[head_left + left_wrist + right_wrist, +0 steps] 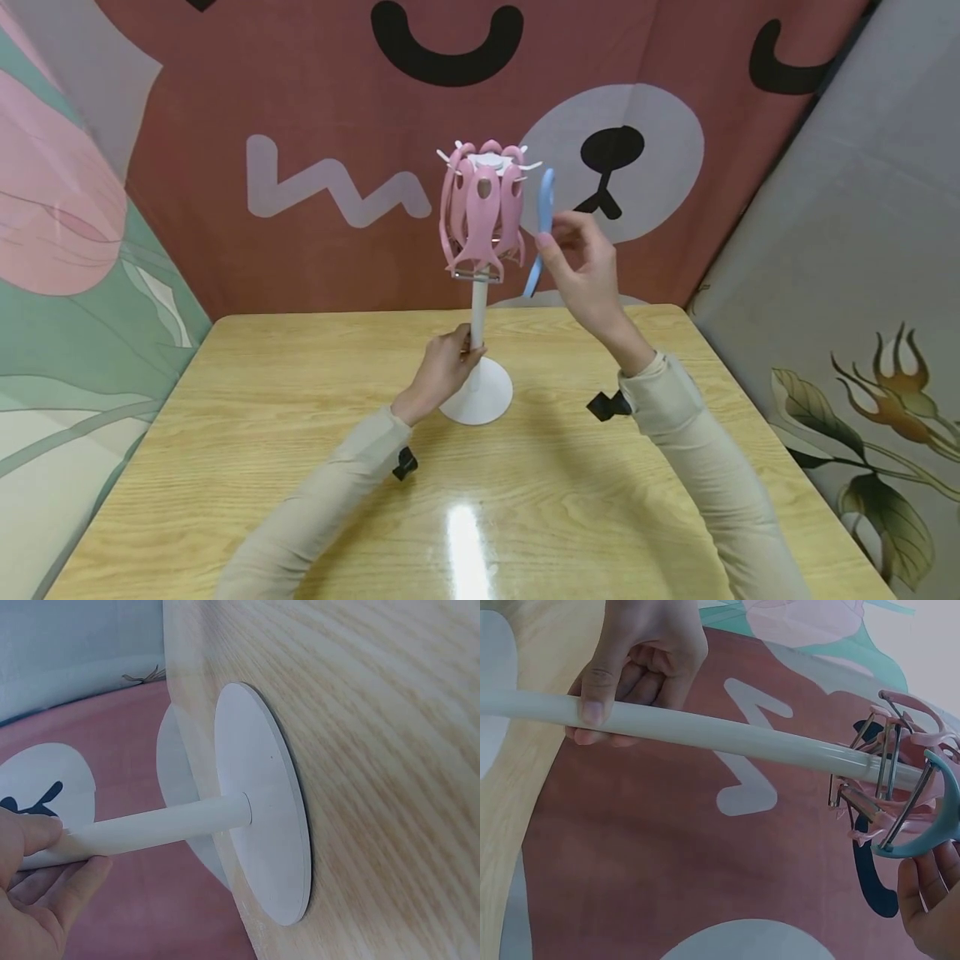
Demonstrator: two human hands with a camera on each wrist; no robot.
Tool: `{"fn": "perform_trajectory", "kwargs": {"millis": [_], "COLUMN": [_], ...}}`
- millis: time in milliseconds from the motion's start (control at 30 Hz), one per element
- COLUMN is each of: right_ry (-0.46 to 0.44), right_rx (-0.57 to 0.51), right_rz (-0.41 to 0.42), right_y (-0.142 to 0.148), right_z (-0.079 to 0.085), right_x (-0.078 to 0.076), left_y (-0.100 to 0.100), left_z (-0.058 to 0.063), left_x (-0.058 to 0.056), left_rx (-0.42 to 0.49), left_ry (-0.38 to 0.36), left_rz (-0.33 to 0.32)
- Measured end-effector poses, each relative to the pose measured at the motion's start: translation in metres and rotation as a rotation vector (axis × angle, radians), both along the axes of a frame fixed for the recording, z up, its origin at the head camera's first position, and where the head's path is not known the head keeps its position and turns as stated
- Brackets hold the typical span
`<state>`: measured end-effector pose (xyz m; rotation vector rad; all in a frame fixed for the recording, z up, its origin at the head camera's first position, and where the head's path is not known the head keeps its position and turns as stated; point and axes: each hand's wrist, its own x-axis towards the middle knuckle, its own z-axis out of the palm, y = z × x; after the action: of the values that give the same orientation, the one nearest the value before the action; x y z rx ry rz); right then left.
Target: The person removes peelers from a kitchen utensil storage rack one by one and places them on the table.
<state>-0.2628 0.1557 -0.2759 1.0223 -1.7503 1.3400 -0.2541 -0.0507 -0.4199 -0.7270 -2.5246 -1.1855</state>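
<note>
A white stand with a round base (pixel 487 400) and an upright pole (pixel 478 310) is on the table. My left hand (pixel 437 372) grips the lower pole between thumb and fingers, a little above the base. Several pink peelers (pixel 480 229) hang in a ring from the white hooked top (pixel 491 162), blades downward. To their right, my right hand (pixel 592 279) pinches a light blue peeler (pixel 547 200), held upright near a hook's tip. In the right wrist view, the blue peeler's metal blade (pixel 910 806) shows beside the pink ones, and fingers (pixel 930 881) touch its handle.
The wood-grain table (pixel 300 367) ends at a red cloth backdrop (pixel 337 250) with a cartoon face. A flowered cloth (pixel 817 275) hangs on the right, a green and pink one (pixel 60 350) on the left. Black pieces (pixel 602 407) show beside each sleeve.
</note>
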Motion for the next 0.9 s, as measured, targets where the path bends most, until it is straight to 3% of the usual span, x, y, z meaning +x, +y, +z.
{"fn": "perform_trajectory", "kwargs": {"millis": [900], "right_ry": [-0.029], "right_rx": [-0.050], "right_rz": [-0.106], "right_y": [0.0011], "right_z": [-0.0092], "right_x": [0.0018], "left_y": [0.0002], "left_z": [-0.0025], "left_x": [-0.0006], "left_rx": [0.022], "left_ry": [0.032], "left_rz": [0.006]}}
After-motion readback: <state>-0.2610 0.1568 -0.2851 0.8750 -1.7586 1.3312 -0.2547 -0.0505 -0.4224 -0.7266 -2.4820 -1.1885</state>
